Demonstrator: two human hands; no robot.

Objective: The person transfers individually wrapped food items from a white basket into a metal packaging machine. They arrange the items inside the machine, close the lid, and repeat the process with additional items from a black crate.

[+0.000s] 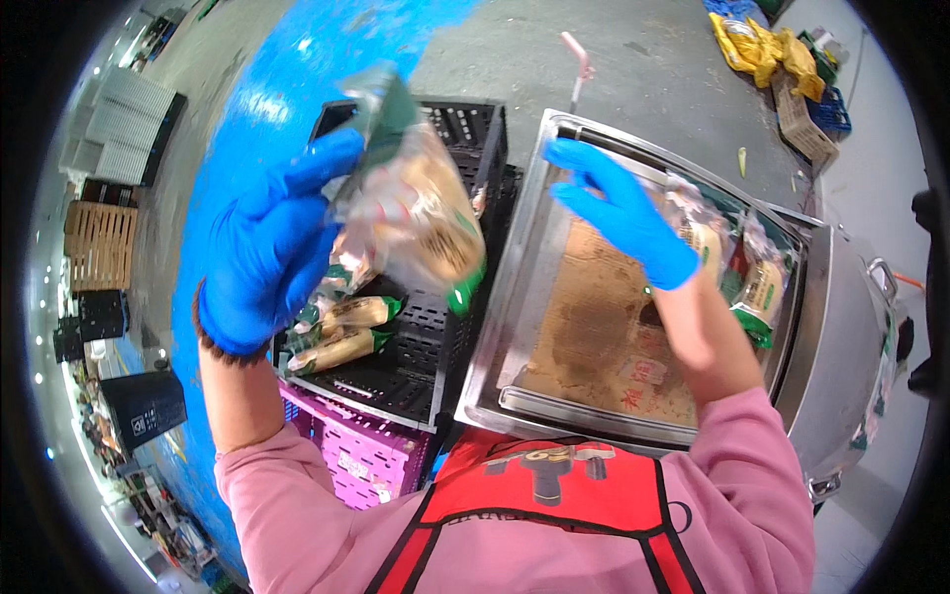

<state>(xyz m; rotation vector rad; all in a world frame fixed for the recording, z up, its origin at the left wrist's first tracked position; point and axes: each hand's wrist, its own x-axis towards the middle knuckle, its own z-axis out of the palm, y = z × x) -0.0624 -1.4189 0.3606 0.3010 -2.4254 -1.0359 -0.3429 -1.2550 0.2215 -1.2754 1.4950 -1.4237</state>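
My left hand [271, 245], in a blue glove, pinches a clear plastic food packet [438, 215] with green ends and a pale tan filling. The packet is blurred and hangs above a black slatted plastic crate [423, 349]. Inside that crate, below my left hand, lie similar packets [338, 353]. My right hand [623, 211], also blue-gloved, is held over a stainless steel machine's recessed chamber [512, 349], its fingers apart with nothing between them. A brown cardboard sheet [586, 319] with red writing covers part of the chamber floor. Two more packets [761, 289] rest along the chamber's right side.
A purple crate [364, 453] sits beneath the black one. A pink-ended rod [575, 56] rises behind the machine. Yellow bags [764, 56] and crates lie by the wall at upper right. Wooden pallets [100, 245] and a black bin [145, 408] stand far left.
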